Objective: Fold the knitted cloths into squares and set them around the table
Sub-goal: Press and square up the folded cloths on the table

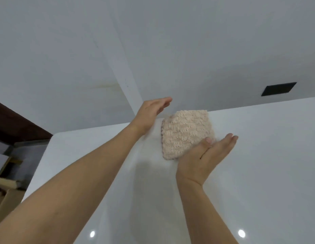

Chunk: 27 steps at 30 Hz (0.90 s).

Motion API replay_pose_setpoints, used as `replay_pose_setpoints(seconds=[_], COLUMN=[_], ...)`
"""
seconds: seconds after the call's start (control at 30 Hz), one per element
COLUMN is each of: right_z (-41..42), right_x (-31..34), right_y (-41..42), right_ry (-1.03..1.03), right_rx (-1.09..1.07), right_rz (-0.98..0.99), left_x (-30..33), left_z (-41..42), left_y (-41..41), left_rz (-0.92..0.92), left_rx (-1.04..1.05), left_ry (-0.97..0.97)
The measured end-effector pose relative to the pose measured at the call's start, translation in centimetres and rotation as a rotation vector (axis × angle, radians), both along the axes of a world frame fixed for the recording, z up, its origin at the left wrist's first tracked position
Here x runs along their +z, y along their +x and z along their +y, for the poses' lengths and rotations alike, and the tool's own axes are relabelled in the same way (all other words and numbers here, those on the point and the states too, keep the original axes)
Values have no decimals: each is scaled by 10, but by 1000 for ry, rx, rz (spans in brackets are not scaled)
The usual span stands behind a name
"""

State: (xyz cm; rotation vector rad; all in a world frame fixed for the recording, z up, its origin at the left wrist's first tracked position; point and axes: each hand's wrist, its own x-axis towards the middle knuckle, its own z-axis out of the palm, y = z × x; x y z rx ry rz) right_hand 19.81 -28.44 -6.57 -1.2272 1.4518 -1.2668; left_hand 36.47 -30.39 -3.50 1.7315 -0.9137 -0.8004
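- Since the knitted cloth (186, 133) already lies as a rough square, flat on the white desk (259, 155), the step in hand looks like the placing and last squaring of this one.
- Nearest the viewer, on the cloth's right, the right hand (206, 155) stands on edge, fingers straight, its grip apart, thumb touching the cloth's near right corner.
- On the cloth's left, the left hand (151, 111) hovers flat, fingers straight, grip apart, holding nothing.
- The cloth's far corner sits at the desk's back edge, so any nudge should go inward, not away.
- Right of the cloth the desk runs bare, giving open room; left of it the desk ends soon.
- Next, I judge: pat the sides square, lift away, fetch another cloth.
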Motion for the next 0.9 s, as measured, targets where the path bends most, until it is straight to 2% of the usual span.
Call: replay_pose_setpoints(seconds=[0.1,0.23,0.43,0.63,0.73,0.8,0.9], right_z=[5,-5,-9,-12,-12,-13,-13], right_x=[-5,-12,-13,-13,-13,-13,-15], right_y=[16,26,40,44,44,42,36], right_ry=[4,4,-25,-22,-13,12,88], right_rx=[-59,-167,-232,-274,-270,-231,-75], right_rz=[71,207,229,299,352,421,636], left_x=[1,-8,-21,-18,-16,-15,-23], left_z=[-33,-67,-78,-78,-76,-73,-67], left_y=[7,-3,-7,-2,-2,-5,-4], left_rz=[181,327,511,469,304,71,-330], left_rx=[-108,-320,-519,-617,-649,-675,-789], left_ry=[-6,31,55,93,90,83,67])
